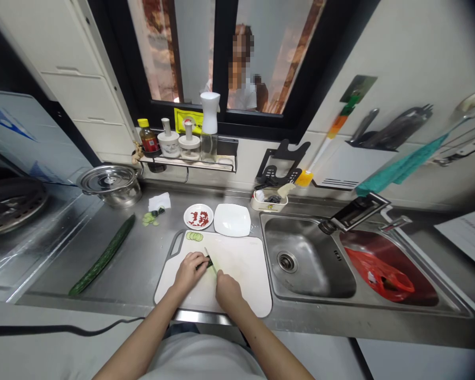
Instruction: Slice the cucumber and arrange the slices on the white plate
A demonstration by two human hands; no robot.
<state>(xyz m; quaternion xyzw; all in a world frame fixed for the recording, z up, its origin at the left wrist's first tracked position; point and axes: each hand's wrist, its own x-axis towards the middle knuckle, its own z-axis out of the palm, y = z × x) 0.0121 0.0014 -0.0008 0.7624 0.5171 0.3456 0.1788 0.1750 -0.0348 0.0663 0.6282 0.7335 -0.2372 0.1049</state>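
On the white cutting board [245,279], my left hand [190,272] is closed over a short piece of cucumber [209,261], most of it hidden under the fingers. My right hand [227,290] grips a knife [211,259]; its handle is covered by my fist, and the blade points away from me, right beside the piece. A row of thin cucumber slices [194,236] lies at the board's upper left. Behind the board stand a plate with chopped red pieces [198,209] and a white square plate [232,219].
A long whole cucumber [103,256] lies at left, near cucumber scraps [150,218] and white paper [159,201]. A lidded steel pot [121,187] stands behind. At right are a sink [309,264] and a basin holding a red bag [383,277]. A person is beyond the window.
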